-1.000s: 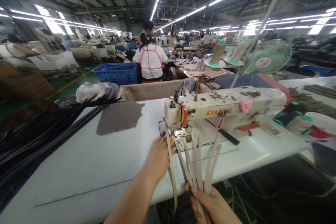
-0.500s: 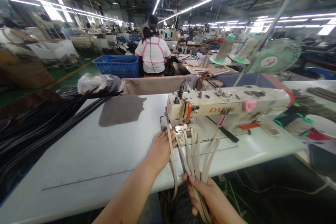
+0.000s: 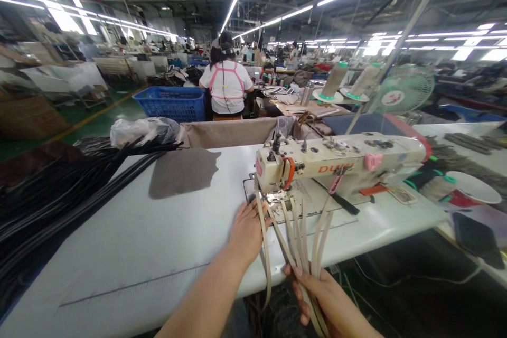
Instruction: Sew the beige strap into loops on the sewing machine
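Observation:
My left hand (image 3: 246,229) lies flat on the white table, fingers stretched toward the needle area of a sewing machine (image 3: 304,166). One long beige strip (image 3: 266,253) hangs from the machine head past those fingers and curves down over the table's front edge. Closed around a bundle of narrow beige strips (image 3: 301,243) is my right hand (image 3: 317,290), held just off the front edge. The strips fan out above it, some reaching the presser foot (image 3: 276,198). What lies under my left fingertips is hidden.
A grey-brown piece of material (image 3: 184,171) lies on the table, and long black strips (image 3: 79,211) cover its left side. Thread cones (image 3: 336,82) and a fan (image 3: 404,92) stand behind the machine. Ahead, a person (image 3: 226,84) sits beside a blue basket (image 3: 170,103).
The camera view has shifted slightly. Both hands keep nearly the same places, the left flat by the needle area and the right still gripping the strips.

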`<action>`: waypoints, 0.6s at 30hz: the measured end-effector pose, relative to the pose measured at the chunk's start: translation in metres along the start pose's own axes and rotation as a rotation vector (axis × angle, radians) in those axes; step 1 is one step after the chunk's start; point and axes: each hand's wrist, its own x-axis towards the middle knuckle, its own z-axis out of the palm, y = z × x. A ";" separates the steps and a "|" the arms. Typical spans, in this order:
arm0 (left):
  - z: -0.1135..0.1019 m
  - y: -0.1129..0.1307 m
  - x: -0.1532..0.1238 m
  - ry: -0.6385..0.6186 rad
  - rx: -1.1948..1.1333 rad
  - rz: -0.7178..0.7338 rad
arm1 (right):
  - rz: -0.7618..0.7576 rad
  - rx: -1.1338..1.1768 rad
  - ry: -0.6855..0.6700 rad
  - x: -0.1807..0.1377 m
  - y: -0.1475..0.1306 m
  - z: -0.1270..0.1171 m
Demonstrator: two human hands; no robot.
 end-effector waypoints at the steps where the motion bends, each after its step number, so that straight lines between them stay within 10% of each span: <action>1: 0.001 0.001 0.000 0.007 -0.004 -0.004 | -0.006 -0.005 0.007 0.001 -0.001 0.001; 18: 0.013 0.007 0.000 0.026 -0.085 -0.049 | -0.027 -0.102 0.104 0.001 -0.009 0.011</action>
